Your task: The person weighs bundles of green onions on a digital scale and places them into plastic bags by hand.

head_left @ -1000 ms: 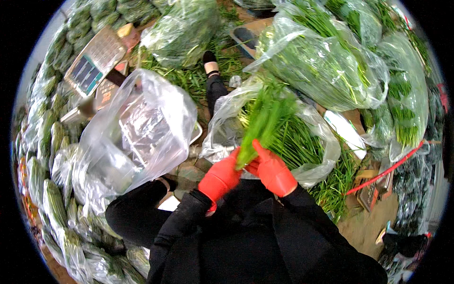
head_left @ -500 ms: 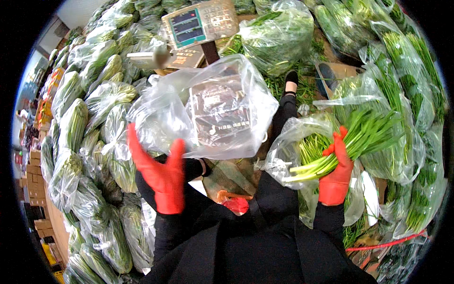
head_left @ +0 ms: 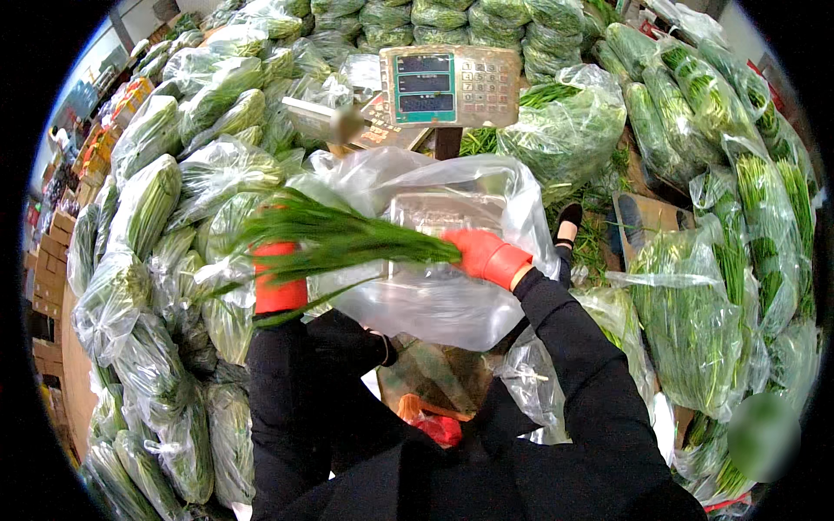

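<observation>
A bunch of long green chives (head_left: pixel 360 234) hangs level over a large clear plastic bag (head_left: pixel 465 317). My right hand (head_left: pixel 486 256), in a red glove, is closed round the stem end. The leafy ends fan out to the left, across my left hand (head_left: pixel 280 291), also gloved in red. Leaves cover most of the left fingers, so their grip is hidden. One loose strand droops below the bunch. Beneath the chives, the bag is spread over the platform of a weighing scale, whose display and keypad (head_left: pixel 486 87) stand just beyond it.
Plastic-wrapped bundles of greens (head_left: pixel 143 208) are heaped along the left, with more at the back. On the right stand further bagged chives (head_left: pixel 691 321). A big filled bag (head_left: pixel 565 130) sits behind the scale, beside a foot in a black shoe (head_left: pixel 569 217).
My right hand has carried the chives from the right side to over the scale's bag. The leafy ends now lie across my left hand, which was empty and spread before.
</observation>
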The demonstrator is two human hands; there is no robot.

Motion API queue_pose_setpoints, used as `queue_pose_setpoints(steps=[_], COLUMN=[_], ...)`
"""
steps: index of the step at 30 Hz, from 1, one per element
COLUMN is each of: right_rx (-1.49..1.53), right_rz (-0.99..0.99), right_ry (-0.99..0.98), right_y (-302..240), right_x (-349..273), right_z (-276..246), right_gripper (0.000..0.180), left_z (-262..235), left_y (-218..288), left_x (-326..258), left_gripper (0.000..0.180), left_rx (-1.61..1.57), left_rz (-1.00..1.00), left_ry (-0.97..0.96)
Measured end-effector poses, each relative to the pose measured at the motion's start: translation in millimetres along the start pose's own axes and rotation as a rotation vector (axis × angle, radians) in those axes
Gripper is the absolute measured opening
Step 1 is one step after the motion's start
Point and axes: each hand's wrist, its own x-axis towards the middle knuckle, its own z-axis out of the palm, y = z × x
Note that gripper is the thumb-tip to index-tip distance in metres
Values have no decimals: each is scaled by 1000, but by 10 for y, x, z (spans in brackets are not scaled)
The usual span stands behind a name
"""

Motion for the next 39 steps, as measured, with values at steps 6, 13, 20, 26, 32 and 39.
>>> queue_pose_setpoints(steps=[6, 13, 20, 26, 32, 39], right_rx=[-283, 529, 658, 864, 809, -177], right_rz=[206, 256, 1037, 1682, 1734, 1560], right_ry=[-168, 408, 868, 1327, 1143, 572], right_y=[339, -561, -312, -718, -1080, -903], right_x=[-165, -710, -3027, -4912, -5037, -4570], right_z=[91, -455, -159, 1182, 1566, 1081], right_gripper=[54, 38, 36, 35, 33, 32], left_z=[104, 150, -297, -10, 1021, 1191], left_y=[233, 187, -16, 453, 547, -566], left_x=[-47, -92, 107, -350, -2707, -3754], left_gripper=[21, 45, 84, 37, 51, 30], left_rx=[-106, 115, 425, 230, 348, 616], left_rz=[255, -39, 83, 667, 859, 762], left_ry=[-23, -90, -522, 104, -1147, -1937])
